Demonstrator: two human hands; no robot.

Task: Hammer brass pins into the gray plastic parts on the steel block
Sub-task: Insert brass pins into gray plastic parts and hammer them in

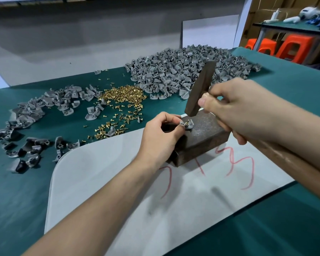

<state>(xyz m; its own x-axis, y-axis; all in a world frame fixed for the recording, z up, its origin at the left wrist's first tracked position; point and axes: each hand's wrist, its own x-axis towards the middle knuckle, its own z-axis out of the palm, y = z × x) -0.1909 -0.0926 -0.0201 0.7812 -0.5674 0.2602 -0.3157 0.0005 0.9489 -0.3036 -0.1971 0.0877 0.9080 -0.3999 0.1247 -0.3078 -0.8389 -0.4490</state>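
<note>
On block [206, 127]: left hand [161, 134] pinches gray part [189, 125], right hand [235, 106] grips hammer [201, 87]; pins [124, 97] beyond.

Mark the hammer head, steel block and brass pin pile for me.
hammer head [201, 87], head view, middle of its dark side face.
steel block [207, 125], head view, bare top face.
brass pin pile [123, 96], head view, centre of the heap.

1. The surface [294, 100] is plain dark teal green.
2. The sheet [118, 182] on it is pale grey-white, with loose red lines [244, 169] drawn on it.
3. The gray plastic parts [183, 71] are mid gray; those at the far left look darker.
4. The brass pins [124, 97] are shiny yellow gold.
5. The steel block [205, 130] is dark brown, with fine pale speckles on top.
6. The hammer [199, 89] is dark brown.
7. The stools [292, 48] behind are bright orange.
</note>
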